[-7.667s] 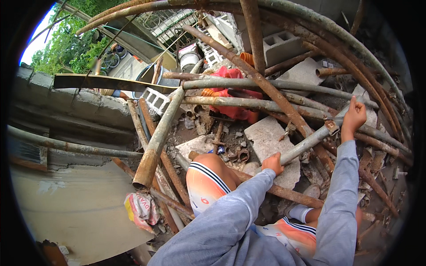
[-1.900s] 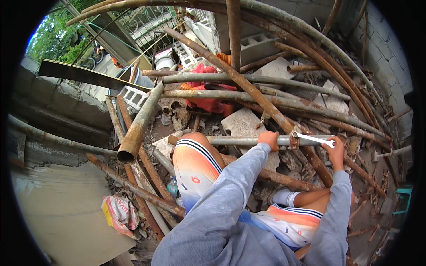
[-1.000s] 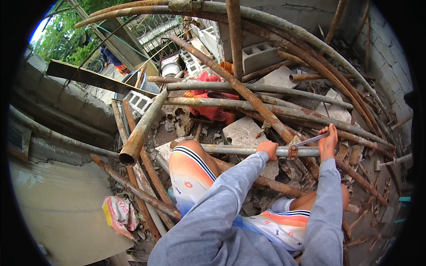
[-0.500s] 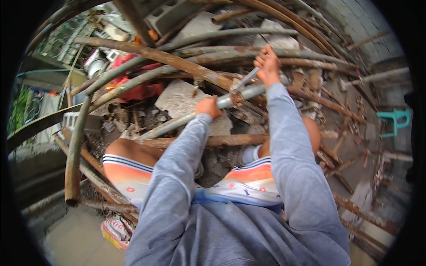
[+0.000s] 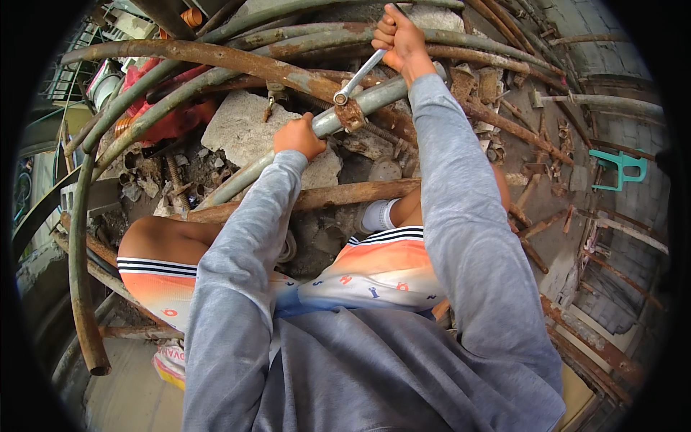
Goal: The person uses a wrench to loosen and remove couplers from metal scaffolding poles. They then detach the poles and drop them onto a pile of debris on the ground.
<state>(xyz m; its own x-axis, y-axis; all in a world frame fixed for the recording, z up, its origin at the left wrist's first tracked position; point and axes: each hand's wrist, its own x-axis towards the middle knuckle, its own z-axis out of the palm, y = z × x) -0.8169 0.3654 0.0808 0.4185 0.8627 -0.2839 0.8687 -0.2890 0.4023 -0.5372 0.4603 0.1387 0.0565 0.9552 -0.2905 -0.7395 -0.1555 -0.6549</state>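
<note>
A long grey metal pipe slants across in front of me, with a rusty clamp around it. My left hand is wrapped round the pipe just to the left of the clamp. Beyond the pipe, my right hand is closed in a fist on a silver wrench. The wrench's ring end sits at the top of the clamp; the nut or bolt under it is too small to make out. Part of the wrench's handle is hidden by my fingers.
Rusty and grey pipes lie crossed at the far side, and another rusty pipe runs before my legs. A broken concrete slab lies beneath the grey pipe. Red plastic is at left, a teal stool at right.
The view has shifted, so the pipe, clamp and both hands appear higher and further left. Both grips stay the same, and the wrench's ring end is still at the clamp.
</note>
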